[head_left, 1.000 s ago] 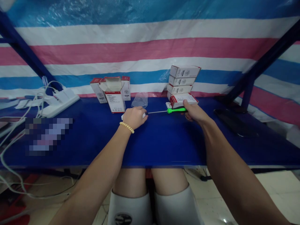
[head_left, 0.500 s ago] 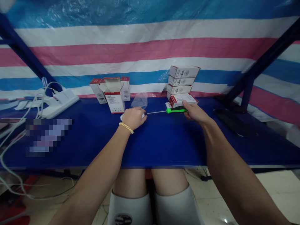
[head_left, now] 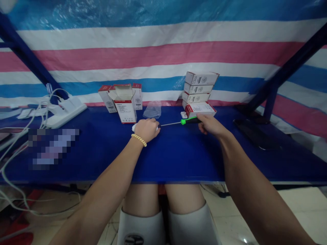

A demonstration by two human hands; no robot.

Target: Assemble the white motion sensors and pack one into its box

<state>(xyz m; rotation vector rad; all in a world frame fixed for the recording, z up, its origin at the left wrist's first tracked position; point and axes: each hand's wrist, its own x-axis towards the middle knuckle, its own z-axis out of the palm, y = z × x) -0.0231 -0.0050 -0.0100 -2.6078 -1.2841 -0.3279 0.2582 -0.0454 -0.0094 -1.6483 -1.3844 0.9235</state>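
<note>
My left hand (head_left: 147, 130) is closed around a small white device (head_left: 134, 127), most of it hidden under the palm and fingers. A green and black screwdriver (head_left: 188, 120) lies sideways, its handle end in the closed fingers of my right hand (head_left: 208, 124). The thin metal shaft points left, and its tip meets a dark spot at my left fingertips; the exact contact is too small to make out. Just behind the handle sits a small white piece (head_left: 183, 115). A clear plastic bag (head_left: 152, 110) lies beyond my left hand.
Several white and red boxes (head_left: 199, 89) are stacked behind my right hand. An opened box (head_left: 125, 109) stands at the left with two more behind it. A white power strip (head_left: 67, 114) with cables is further left; a black phone (head_left: 252, 132) lies right on the blue table (head_left: 178, 160).
The right hand and screwdriver handle have shifted slightly left, and the handle's tilt has changed a little. The left hand has barely moved and keeps hold of the white device.
</note>
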